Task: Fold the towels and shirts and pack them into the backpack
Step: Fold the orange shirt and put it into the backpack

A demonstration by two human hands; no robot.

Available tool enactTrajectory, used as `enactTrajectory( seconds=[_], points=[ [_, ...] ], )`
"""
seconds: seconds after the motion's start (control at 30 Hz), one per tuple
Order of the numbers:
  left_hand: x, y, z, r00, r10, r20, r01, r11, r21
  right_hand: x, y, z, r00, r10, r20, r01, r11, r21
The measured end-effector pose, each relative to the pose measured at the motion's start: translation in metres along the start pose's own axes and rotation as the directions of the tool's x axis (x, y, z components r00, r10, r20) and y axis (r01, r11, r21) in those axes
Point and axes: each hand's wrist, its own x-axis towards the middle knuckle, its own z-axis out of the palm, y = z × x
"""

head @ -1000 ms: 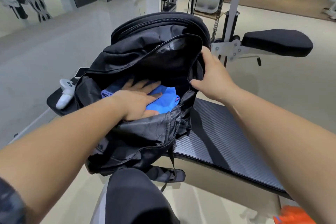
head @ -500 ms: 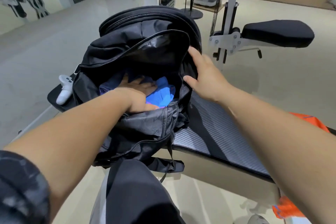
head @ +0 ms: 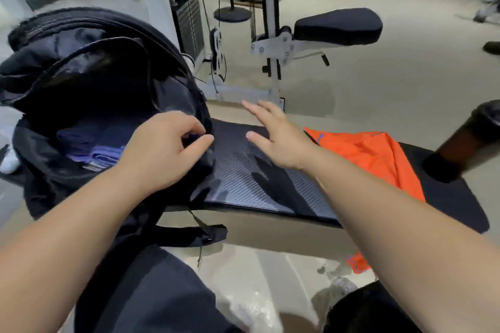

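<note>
Here, in the head view, the left hand [head: 162,151] sits at the right rim of the open black backpack [head: 81,67]. Its fingers are curled and the thumb and forefinger pinch the dark edge of the opening, though motion blur softens the detail. Just left of that grip, down inside the bag, lies a folded blue towel [head: 92,150], with more dark blue cloth behind it. Below the grip a black strap [head: 189,235] of the bag hangs off the front edge of the bench [head: 243,178], on which the bag stands.

The right hand [head: 273,140] is released: fingers straight and spread, palm down, holding nothing. It hovers over the bare textured pad of the bench, apart from the surface, and its shadow falls on the pad beneath and toward the person. Just to the right of this hand lies an orange shirt [head: 373,154], unfolded and rumpled on the bench, close to the wrist without touching the fingers; part of it drapes over the near edge. Further right of the shirt stands a dark padded roller [head: 470,143]. Beyond the open hand, across the floor, is a white exercise machine with a black seat pad [head: 338,25]. At the far left, beside the bag, a small white object [head: 9,162] shows only in part.
</note>
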Motion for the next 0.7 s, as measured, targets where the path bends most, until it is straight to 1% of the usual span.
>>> enactTrajectory(
  seconds=[0.1, 0.17, 0.23, 0.33, 0.4, 0.5, 0.57, 0.63, 0.7],
  points=[
    [0.016, 0.053, 0.031, 0.993, 0.089, 0.072, -0.087, 0.996, -0.026, -0.034, 0.048, -0.011, 0.989, 0.148, -0.031, -0.149, 0.988, -0.050],
    [0.027, 0.085, 0.058, 0.978, 0.127, 0.167, -0.123, 0.992, -0.036, -0.056, 0.078, -0.020, 0.964, 0.260, -0.062, -0.266, 0.956, -0.123],
    [0.036, 0.113, 0.090, 0.952, 0.142, 0.273, -0.136, 0.990, -0.042, -0.081, 0.107, -0.027, 0.916, 0.388, -0.099, -0.400, 0.898, -0.183],
    [0.042, 0.151, 0.138, 0.899, 0.165, 0.406, -0.163, 0.986, -0.038, -0.125, 0.147, -0.031, 0.821, 0.543, -0.178, -0.571, 0.770, -0.285],
    [0.042, 0.173, 0.166, 0.858, 0.180, 0.480, -0.188, 0.982, -0.031, -0.149, 0.169, -0.036, 0.756, 0.628, -0.188, -0.653, 0.701, -0.284],
    [0.040, 0.201, 0.201, 0.793, 0.176, 0.583, -0.217, 0.976, 0.001, -0.159, 0.187, -0.053, 0.682, 0.704, -0.199, -0.731, 0.660, -0.172],
    [0.040, 0.215, 0.220, 0.767, 0.183, 0.615, -0.254, 0.967, 0.028, -0.160, 0.196, -0.061, 0.646, 0.741, -0.182, -0.763, 0.634, -0.124],
    [0.042, 0.224, 0.237, 0.746, 0.183, 0.640, -0.277, 0.960, 0.048, -0.164, 0.204, -0.064, 0.619, 0.778, -0.107, -0.785, 0.608, -0.120],
    [0.043, 0.229, 0.251, 0.725, 0.178, 0.665, -0.280, 0.959, 0.049, -0.167, 0.210, -0.063, 0.623, 0.777, -0.091, -0.779, 0.605, -0.166]
  ],
)
